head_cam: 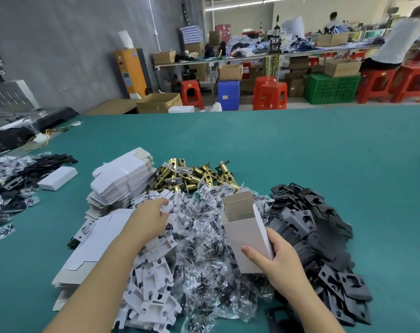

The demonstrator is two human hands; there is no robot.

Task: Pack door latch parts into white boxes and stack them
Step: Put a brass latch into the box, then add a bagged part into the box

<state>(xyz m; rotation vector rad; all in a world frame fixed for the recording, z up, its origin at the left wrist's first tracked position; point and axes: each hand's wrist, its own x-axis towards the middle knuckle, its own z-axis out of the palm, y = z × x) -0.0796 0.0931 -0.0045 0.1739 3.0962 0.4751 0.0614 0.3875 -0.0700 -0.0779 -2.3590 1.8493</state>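
— Where the box?
— Open white box (pixel 246 233), held upright in the right hand (pixel 279 257), near right of centre, above the heap of clear screw bags (pixel 204 239). Thumb across the near face, other fingers curled round the right side and back. Mouth open at the top, flaps raised, tilted up and slightly away.
— Long axis?
— Running from the palm up toward the far side, leaning a little left. Opening facing up and far.
— And the left hand (pixel 151 218)?
— Reaching into the pile of white card inserts (pixel 156 280), left of the box. Fingers (pixel 164 207) curled onto the top pieces; a firm pinch or mere touch, cannot tell.
— Nearer hand for the next part?
— Left, judging by position: inserts directly under it, box mouth just to its right and a little higher. Brass latches (pixel 192 175) farther off, beyond both hands; black plates (pixel 312 227) to the right, behind the box hand.
— Needed for the coming move?
— Probably an insert lifted, turned end-on to match the box's long axis, then slid down through the open top.
— Flat box blanks (pixel 122 181)?
— Stacked far left on the green worktop (pixel 300 150), not in play.
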